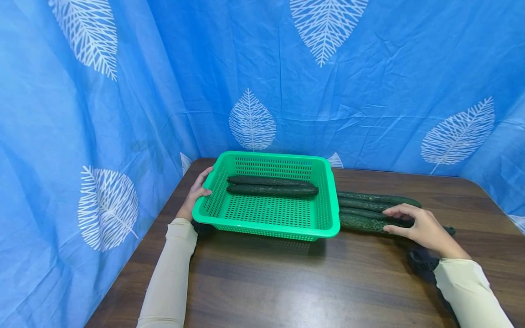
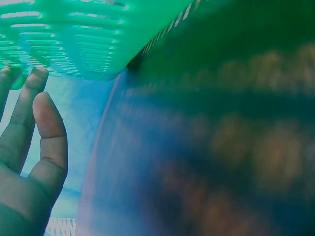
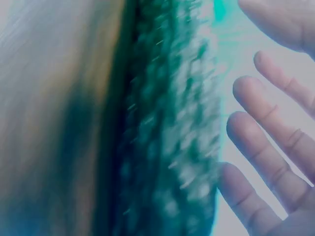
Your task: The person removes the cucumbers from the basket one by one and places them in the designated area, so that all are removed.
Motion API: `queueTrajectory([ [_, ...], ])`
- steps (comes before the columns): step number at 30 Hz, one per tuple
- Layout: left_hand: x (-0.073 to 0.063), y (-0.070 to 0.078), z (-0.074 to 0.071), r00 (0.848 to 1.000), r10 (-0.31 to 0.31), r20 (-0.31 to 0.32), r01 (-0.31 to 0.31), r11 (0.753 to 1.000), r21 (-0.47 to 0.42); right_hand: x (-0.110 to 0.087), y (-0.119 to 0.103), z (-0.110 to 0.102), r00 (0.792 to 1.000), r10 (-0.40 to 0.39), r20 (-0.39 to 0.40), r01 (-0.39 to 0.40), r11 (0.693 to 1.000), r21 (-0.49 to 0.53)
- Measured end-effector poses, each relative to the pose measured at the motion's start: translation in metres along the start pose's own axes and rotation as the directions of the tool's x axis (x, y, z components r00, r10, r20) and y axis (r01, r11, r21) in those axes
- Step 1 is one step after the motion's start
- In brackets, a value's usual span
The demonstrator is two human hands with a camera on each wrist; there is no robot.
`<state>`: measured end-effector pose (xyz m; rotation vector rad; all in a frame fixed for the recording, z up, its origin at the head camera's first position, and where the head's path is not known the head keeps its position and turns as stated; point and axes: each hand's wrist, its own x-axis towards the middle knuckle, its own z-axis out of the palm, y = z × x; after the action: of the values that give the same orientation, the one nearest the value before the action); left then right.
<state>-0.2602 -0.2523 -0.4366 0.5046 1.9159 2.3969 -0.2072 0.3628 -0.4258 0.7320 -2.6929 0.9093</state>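
Observation:
My left hand [image 1: 193, 197] holds a green plastic basket [image 1: 266, 229] by its left rim, thumb over the edge. From the left wrist view, its fingers [image 2: 51, 118] reach up to the slotted basket wall. Two dark green cucumbers [image 1: 272, 190] lie side by side in the basket, toward its back. To the right, several more cucumbers [image 1: 361, 223] lie in a row on the table, their left ends hidden behind the basket. Over their right part is my right hand [image 1: 422, 230], thumb and fingers spread apart. A bumpy cucumber [image 3: 172, 123] fills the middle of the right wrist view, beside those fingers.
The brown wooden table [image 1: 262, 282] extends in front of the basket and to the right of the cucumbers. A blue curtain [image 1: 369, 100] with white leaf prints hangs along the back and left sides. Dark wrist gear [image 1: 422, 260] is under the right wrist.

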Motion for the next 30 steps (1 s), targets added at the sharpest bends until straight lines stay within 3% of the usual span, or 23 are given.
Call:
queueTrajectory([
  [11,-0.001,0.002,-0.001,1.000,-0.013,-0.003,0.013,1.000,0.005,0.015,-0.013,-0.007,0.999,-0.015,0.045,0.005,0.976,0.220],
  [16,-0.001,0.001,-0.001,1.000,0.003,-0.009,-0.003,1.000,0.023,0.024,-0.022,-0.010,0.998,-0.003,0.065,-0.010,0.979,0.205],
  [24,-0.003,0.004,0.000,0.999,-0.037,-0.012,0.038,0.999,0.007,0.041,-0.036,-0.011,0.994,0.003,0.113,-0.028,0.976,0.214],
  [30,-0.002,0.002,-0.001,1.000,-0.001,-0.006,0.001,1.000,-0.015,0.054,-0.045,-0.010,0.988,-0.025,0.153,-0.014,0.968,0.252],
])
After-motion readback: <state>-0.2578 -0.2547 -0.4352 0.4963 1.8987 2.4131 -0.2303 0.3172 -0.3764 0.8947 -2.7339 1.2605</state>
